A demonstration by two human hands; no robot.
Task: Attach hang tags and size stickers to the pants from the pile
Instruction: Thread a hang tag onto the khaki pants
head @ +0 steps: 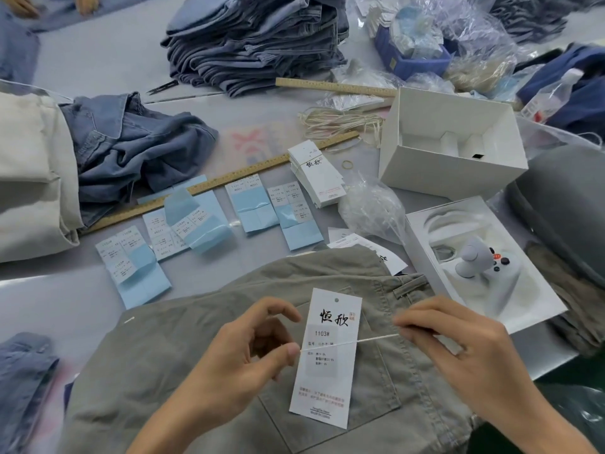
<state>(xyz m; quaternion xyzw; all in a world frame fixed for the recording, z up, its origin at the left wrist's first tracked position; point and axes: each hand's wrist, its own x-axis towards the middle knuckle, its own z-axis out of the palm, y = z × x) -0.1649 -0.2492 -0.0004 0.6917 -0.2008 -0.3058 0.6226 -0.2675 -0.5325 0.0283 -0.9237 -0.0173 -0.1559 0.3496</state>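
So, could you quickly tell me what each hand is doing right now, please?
Left hand: pinching one end of the white string stretched across the hang tag.
Right hand: pinching the string's other end.

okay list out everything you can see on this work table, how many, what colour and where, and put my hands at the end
Olive-grey cotton pants: one, near centre, under both hands.
White paper hang tag printed 1103#: one, lying on the pants.
Thin white string: one, stretched across the tag between the hands.
Banded stack of white hang tags: one, centre right.
Pale blue size-sticker sheets: several, centre row.
Long wooden rulers: two, centre and upper right.
Folded blue denim stack: one, top centre.
Open white cardboard box: one, right.
White game controller: one, in a tray on the right.
Left hand: pinches the string's left end.
Right hand: pinches its right end.
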